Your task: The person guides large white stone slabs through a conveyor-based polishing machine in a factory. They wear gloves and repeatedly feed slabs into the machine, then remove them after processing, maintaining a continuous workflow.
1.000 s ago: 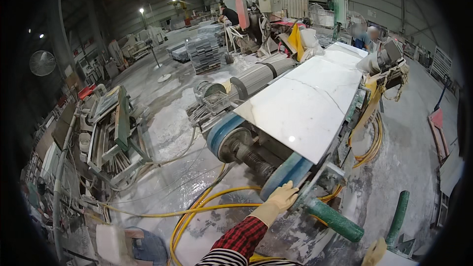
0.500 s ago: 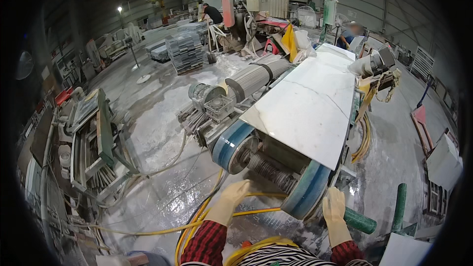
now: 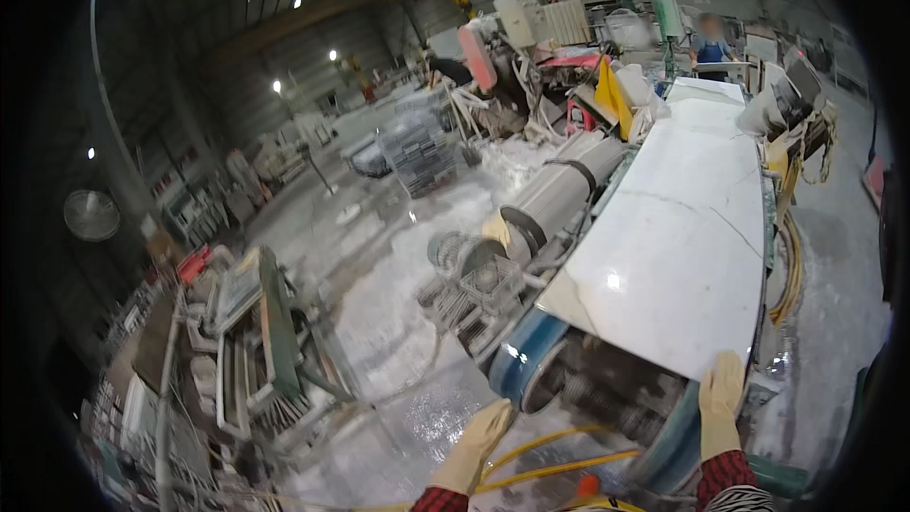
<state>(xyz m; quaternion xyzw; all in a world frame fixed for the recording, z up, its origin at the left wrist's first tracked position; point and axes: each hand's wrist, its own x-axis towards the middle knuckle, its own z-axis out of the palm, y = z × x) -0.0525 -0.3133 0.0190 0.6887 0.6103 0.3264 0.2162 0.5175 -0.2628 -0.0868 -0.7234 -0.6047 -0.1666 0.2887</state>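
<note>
A long white stone slab (image 3: 664,218) with thin dark veins lies along a conveyor with blue belts at its near end. My right hand (image 3: 722,391), in a pale glove, rests at the slab's near right corner with its fingers stretched forward. Below the slab's near left corner, my left hand (image 3: 479,436), gloved too, reaches toward the left blue belt (image 3: 521,360) with fingers extended and nothing visible in them. Whether it touches the belt I cannot tell. The right blue belt (image 3: 668,446) runs down below my right hand.
A motor (image 3: 464,256) and a ribbed cover (image 3: 559,190) flank the conveyor's left side. Yellow hoses (image 3: 578,469) cross the wet floor. A metal frame with boards (image 3: 275,341) stands at left, stacked stone (image 3: 417,156) behind. A person (image 3: 711,47) stands beyond the slab's far end.
My right hand has moved from beside the right belt up to the slab's near right corner. The left hand stays near the left belt. The view has tilted and shifted left.
</note>
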